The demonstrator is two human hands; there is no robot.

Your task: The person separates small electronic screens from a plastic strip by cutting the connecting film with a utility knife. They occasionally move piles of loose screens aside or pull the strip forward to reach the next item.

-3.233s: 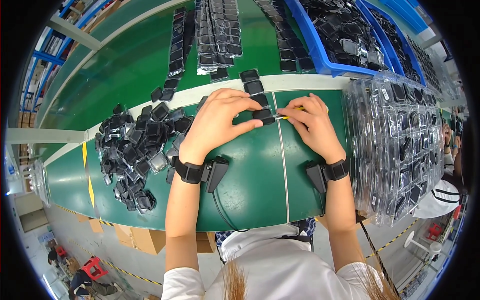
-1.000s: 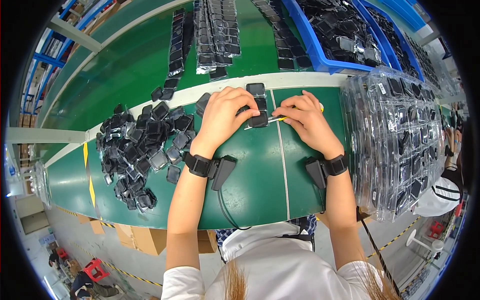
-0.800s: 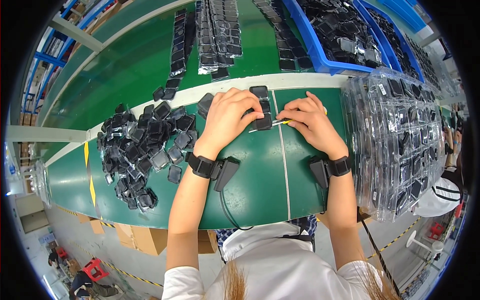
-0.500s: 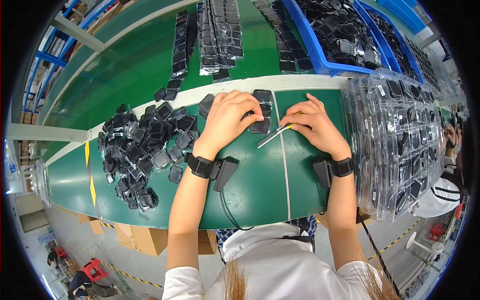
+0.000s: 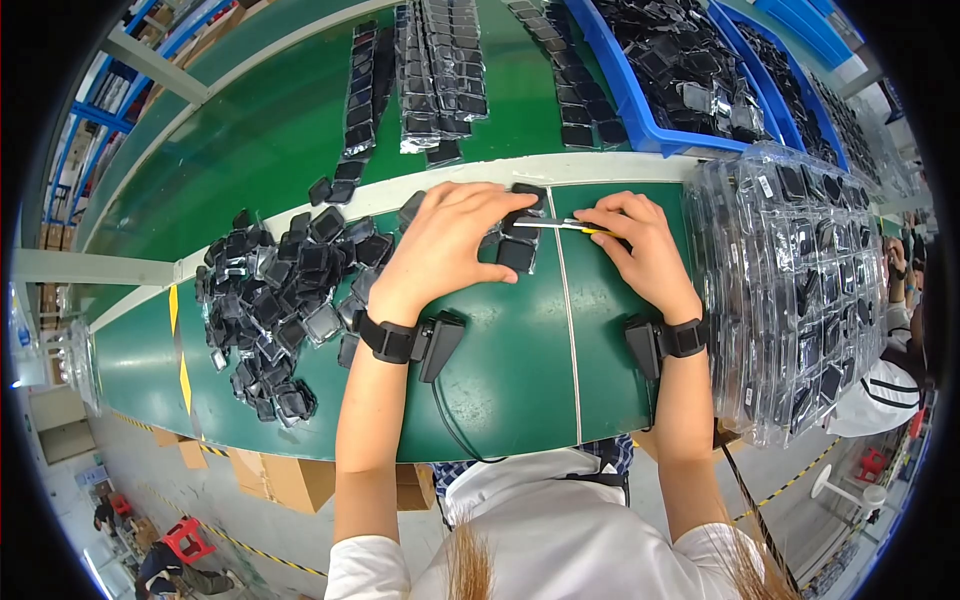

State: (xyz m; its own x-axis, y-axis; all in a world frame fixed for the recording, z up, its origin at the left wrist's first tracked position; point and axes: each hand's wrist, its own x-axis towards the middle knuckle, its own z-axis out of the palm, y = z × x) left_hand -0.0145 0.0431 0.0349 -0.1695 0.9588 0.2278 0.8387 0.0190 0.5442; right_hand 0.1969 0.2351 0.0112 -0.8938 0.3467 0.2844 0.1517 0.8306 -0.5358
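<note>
Green-topped desk [image 5: 500, 390], soft sheen of light on left part; yellow stripe [image 5: 183, 378] across it there. White rail [image 5: 620, 168] along far side, glossy green surface [image 5: 270, 140] beyond. Pale metal posts [image 5: 100, 271] at left, blue shelving [image 5: 105, 112] behind, contents too small to tell. Grey floor [image 5: 225, 495] below, black-and-yellow tape lines [image 5: 268, 546] running over it. Cardboard boxes [image 5: 285, 480] under desk. Red stool [image 5: 187, 538] lower left; second red stool [image 5: 872, 461] far right, near white round-topped stand [image 5: 820, 478].
</note>
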